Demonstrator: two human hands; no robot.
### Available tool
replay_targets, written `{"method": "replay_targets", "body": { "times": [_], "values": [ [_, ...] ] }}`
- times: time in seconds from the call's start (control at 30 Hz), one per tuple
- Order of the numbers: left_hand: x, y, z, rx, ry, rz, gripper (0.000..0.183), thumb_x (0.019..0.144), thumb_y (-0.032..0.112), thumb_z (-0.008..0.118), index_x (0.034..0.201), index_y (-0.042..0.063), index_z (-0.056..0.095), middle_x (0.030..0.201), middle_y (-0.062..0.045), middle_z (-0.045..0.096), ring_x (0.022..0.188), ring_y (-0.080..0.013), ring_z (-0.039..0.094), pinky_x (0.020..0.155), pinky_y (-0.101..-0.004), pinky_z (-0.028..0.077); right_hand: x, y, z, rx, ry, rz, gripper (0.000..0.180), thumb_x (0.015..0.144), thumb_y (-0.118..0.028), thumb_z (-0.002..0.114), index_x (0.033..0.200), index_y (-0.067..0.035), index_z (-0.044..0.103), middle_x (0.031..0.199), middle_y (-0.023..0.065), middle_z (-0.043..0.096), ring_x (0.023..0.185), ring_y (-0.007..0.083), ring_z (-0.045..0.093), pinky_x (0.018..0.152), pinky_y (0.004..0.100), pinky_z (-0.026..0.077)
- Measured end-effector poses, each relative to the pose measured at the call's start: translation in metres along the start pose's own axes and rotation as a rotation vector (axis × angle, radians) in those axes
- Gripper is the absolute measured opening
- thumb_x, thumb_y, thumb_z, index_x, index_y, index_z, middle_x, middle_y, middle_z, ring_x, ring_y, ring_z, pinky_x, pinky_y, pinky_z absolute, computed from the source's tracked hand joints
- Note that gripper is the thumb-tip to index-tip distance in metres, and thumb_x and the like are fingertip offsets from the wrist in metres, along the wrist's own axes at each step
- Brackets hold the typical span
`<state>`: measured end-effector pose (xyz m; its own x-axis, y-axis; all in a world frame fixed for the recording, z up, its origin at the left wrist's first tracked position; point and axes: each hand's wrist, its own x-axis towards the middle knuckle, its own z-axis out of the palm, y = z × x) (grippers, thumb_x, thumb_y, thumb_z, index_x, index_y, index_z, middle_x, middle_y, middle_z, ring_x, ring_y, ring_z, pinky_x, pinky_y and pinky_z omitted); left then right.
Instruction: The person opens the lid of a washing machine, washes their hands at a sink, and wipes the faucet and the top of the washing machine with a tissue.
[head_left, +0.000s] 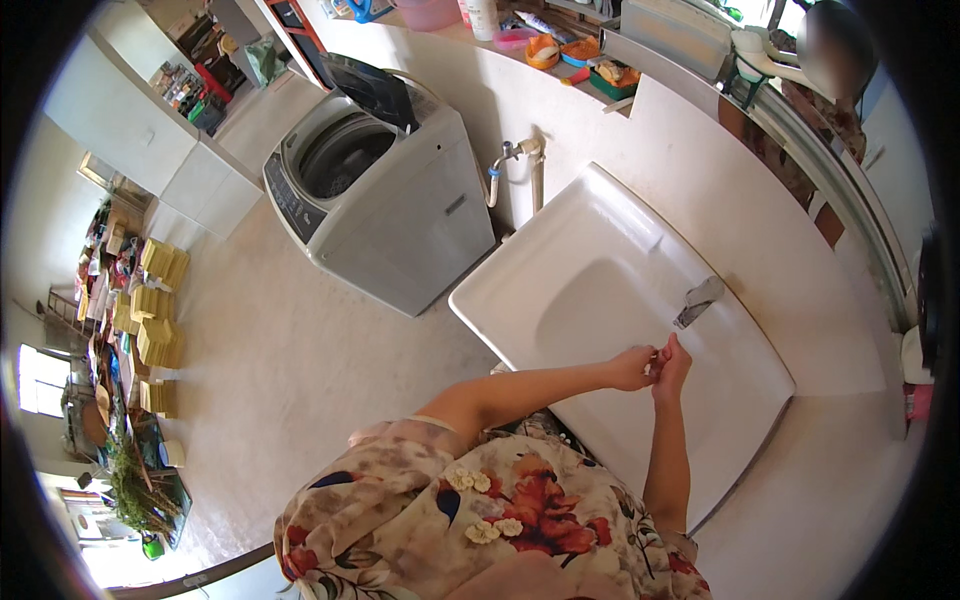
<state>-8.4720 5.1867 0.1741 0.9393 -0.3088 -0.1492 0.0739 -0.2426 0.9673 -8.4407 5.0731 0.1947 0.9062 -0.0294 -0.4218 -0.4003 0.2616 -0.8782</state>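
Observation:
My left hand (634, 367) and my right hand (673, 365) meet over the near side of a white ceramic washbasin (510, 285). Their fingers are curled and touch each other. Whether anything small is between them cannot be made out. Just beyond my right fingertips stands a grey metal basin faucet (698, 301), apart from the hands. No stream of water can be seen from it.
Left of the basin stands a top-loading washing machine (397, 217), its lid (367, 82) raised. A wall tap (506, 150) sits between them. Soap dishes (541, 52) and bottles (484, 19) line the ledge. Beside a mirror's metal frame (840, 165), a person (832, 112) appears, possibly reflected.

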Motion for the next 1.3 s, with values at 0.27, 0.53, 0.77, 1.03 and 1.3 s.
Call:
{"method": "replay_targets", "body": {
  "times": [0.27,0.53,0.77,1.03,1.3],
  "values": [
    [-0.013,-0.008,0.011,0.374,0.377,0.106,0.036,0.076,0.012,0.064,0.105,-0.003,0.05,0.096,-0.021,0.056,0.087,-0.035,0.056,0.078,-0.0431,0.045,0.0,0.029,-0.017,-0.236,-0.189,-0.007,0.037,0.09,-0.043,0.047,0.077,-0.009,0.054,0.069,-0.0014,0.049,0.052,0.0073,0.041,0.043,0.0223,0.031],
    [-0.026,0.018,-0.018,-0.051,0.238,-0.12,0.018,0.075,0.014,0.066,0.085,0.002,0.056,0.074,-0.014,0.06,0.07,-0.0227,0.061,0.06,-0.035,0.049,-0.05,0.005,0.01,0.085,-0.254,0.151,0.054,0.09,-0.053,0.043,0.115,-0.006,0.052,0.098,0.0011,0.054,0.078,0.0079,0.049,0.058,0.0254,0.042],
    [-0.032,0.013,-0.07,-0.72,0.309,-0.134,0.014,0.076,0.009,0.065,0.081,0.0,0.055,0.072,-0.008,0.059,0.062,-0.0164,0.057,0.057,-0.0295,0.048,-0.061,-0.012,0.026,-0.12,-0.377,0.023,0.032,0.091,-0.018,0.053,0.117,0.001,0.053,0.1,0.0044,0.061,0.081,0.0118,0.058,0.071,0.025,0.048],
    [-0.083,-0.007,-0.171,0.049,0.291,0.429,0.018,0.08,0.011,0.064,0.091,0.001,0.054,0.069,-0.005,0.053,0.061,-0.0172,0.056,0.055,-0.0309,0.047,-0.097,-0.003,0.146,-0.173,-0.398,-0.001,0.029,0.087,-0.009,0.055,0.113,0.004,0.054,0.097,0.009,0.062,0.091,0.0213,0.063,0.081,0.0341,0.052],
    [-0.124,-0.009,-0.225,-0.768,-0.156,-0.131,0.021,0.084,0.017,0.063,0.087,0.0,0.052,0.074,-0.006,0.057,0.059,-0.0121,0.054,0.053,-0.0258,0.046,-0.094,0.02,0.188,-0.555,0.042,-0.414,0.015,0.088,-0.012,0.056,0.089,0.002,0.06,0.077,0.0077,0.064,0.071,0.0131,0.062,0.056,0.0242,0.052]
  ]
}}
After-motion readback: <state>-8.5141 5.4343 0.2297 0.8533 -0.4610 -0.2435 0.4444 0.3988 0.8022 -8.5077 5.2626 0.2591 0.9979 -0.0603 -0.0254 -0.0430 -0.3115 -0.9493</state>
